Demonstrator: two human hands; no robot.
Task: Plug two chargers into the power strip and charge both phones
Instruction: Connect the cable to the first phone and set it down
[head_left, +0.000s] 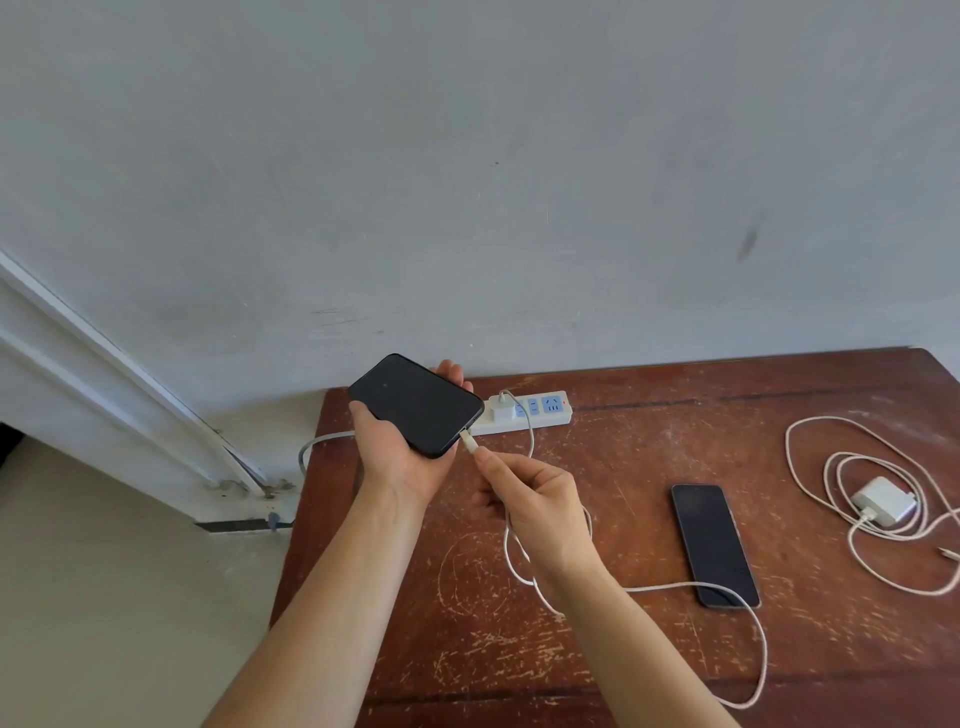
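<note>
My left hand (400, 457) holds a black phone (415, 404) screen up above the table's far left corner. My right hand (535, 499) pinches the white cable's connector (469, 442) right at the phone's bottom edge. That cable (530, 431) runs from a white charger (503, 407) plugged into the white power strip (540, 413) by the wall. A second black phone (714, 544) lies flat on the table to the right. A second white charger (883, 500) lies unplugged with its coiled cable (826, 467) at the far right.
The scratched brown wooden table (597, 649) stands against a grey wall. The strip's grey cord (317, 447) hangs off the table's left edge. The first cable loops across the table front (761, 660). A white door frame (130, 395) and beige floor lie to the left.
</note>
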